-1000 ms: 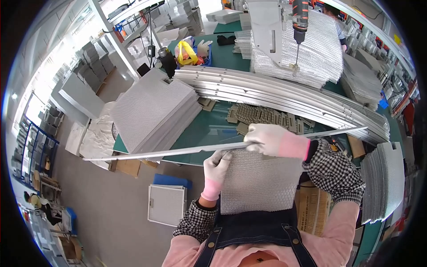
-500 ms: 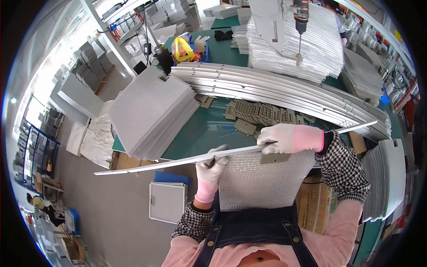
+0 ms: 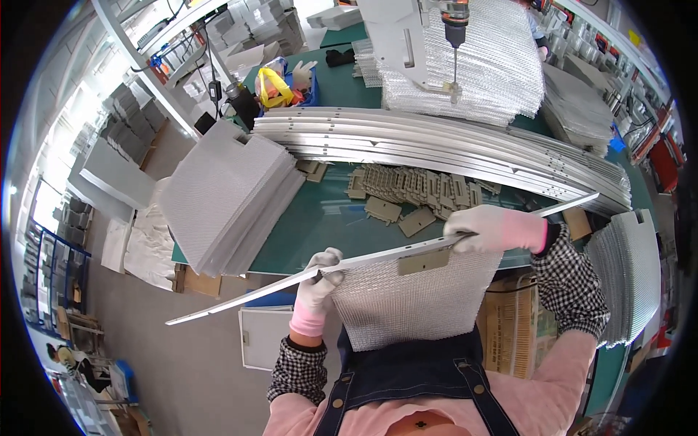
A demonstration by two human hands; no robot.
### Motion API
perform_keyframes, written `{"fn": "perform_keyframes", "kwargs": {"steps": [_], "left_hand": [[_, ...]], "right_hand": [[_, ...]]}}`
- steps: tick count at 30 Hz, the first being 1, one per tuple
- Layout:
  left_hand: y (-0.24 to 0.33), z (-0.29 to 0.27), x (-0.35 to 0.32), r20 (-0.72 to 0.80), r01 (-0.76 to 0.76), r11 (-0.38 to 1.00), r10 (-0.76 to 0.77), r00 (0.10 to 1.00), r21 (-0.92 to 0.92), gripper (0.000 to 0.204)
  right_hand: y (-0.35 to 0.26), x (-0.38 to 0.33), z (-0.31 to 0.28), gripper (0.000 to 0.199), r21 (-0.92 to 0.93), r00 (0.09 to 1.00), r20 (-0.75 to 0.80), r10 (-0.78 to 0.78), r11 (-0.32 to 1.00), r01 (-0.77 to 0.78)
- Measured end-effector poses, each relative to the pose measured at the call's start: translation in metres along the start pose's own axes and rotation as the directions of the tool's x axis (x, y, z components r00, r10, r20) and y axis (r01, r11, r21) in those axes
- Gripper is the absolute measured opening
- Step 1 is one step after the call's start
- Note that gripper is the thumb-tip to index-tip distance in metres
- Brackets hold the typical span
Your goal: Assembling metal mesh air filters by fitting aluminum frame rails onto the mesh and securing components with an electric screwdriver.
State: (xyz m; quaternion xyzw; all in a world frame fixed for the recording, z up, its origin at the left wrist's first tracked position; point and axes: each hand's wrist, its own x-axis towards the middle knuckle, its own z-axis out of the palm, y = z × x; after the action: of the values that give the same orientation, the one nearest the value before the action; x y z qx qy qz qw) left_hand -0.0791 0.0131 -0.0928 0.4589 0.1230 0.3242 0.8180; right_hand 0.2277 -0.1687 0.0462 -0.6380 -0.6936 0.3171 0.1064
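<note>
Both white-and-pink gloved hands grip a long thin white metal strip (image 3: pixel 378 256) lying along the top edge of a silvery mesh panel (image 3: pixel 414 309). My left hand (image 3: pixel 316 285) closes on strip and panel near the panel's left corner. My right hand (image 3: pixel 496 229) pinches the strip at the panel's right corner, fingers partly hidden behind it. A tan plate (image 3: pixel 424 263) with a small hole sits at the panel's top edge, just under the strip. The strip's left end sticks out well past my left hand and slants downward; its right end reaches over the table.
On the green table (image 3: pixel 320 218) lie several tan plates (image 3: pixel 418 190), a bundle of long metal strips (image 3: pixel 436 145) and a mesh panel stack (image 3: pixel 225 192). More panels (image 3: pixel 625 280) stand at right. A power drill (image 3: pixel 456 33) points down over the far stack. Cardboard (image 3: pixel 509 327) is below.
My right hand has shifted right along the strip, uncovering more of the tan plate. My left hand has moved left, and the strip's left end now hangs lower. The view has shifted slightly.
</note>
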Motion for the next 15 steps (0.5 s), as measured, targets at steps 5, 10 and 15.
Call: {"fn": "perform_keyframes", "kwargs": {"steps": [5, 10, 15], "left_hand": [[0.002, 0.007, -0.001, -0.043, 0.034, 0.995, -0.038, 0.998, -0.092, 0.033], [-0.001, 0.012, 0.008, -0.013, 0.042, 0.998, -0.042, 0.999, 0.039, 0.031], [-0.004, -0.007, 0.006, -0.105, 0.039, 0.993, -0.051, 0.993, -0.114, 0.036]], "right_hand": [[0.007, -0.018, -0.005, 0.028, 0.096, 0.997, 0.042, 0.057, 0.994, -0.061], [0.008, -0.012, 0.016, 0.028, 0.056, 0.997, 0.002, 0.074, 0.996, -0.074], [0.027, -0.029, -0.002, 0.028, 0.142, 0.968, -0.014, 0.249, 0.959, -0.245]]}}
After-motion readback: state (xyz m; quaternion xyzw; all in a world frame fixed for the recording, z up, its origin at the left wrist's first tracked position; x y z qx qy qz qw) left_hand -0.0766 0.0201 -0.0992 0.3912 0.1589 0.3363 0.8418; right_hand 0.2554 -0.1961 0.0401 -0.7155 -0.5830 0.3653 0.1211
